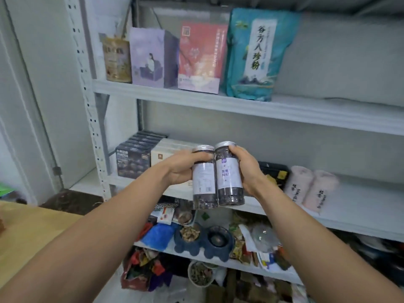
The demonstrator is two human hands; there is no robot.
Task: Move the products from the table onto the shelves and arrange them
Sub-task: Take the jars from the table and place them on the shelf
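Left grip: the person's left grip [182, 169] is curled round the upper part of the left jar [203, 179], thumb across its front just under the lid.
Right grip: the right grip [247, 171] is curled round the right jar [229, 176] from its outer side, fingertips up by the lid.
Jars: both are clear, with silver screw lids, pale labels and dark contents. They are held roughly upright, side by side and touching, in the air in front of the middle shelf's front edge, resting on nothing.
Surface: a pale wooden surface [32, 232] shows at the lower left, under the left forearm.
Lower shelf: a blue double bowl [203, 240] sits at its front edge among loose packets, below the jars.
Middle shelf: on the white middle shelf [360, 207], dark boxes [133, 159] stand in its left corner with white boxes [166, 153] just beside them. Two pale pink pouches [310, 189] lean together further right, well apart from the boxes.
Upper shelf: along the front edge of the upper shelf [218, 103], from the left corner, stand a gold can [118, 59], a lilac box [147, 57], a pink-red box [201, 60] and a teal bag [255, 55], close together.
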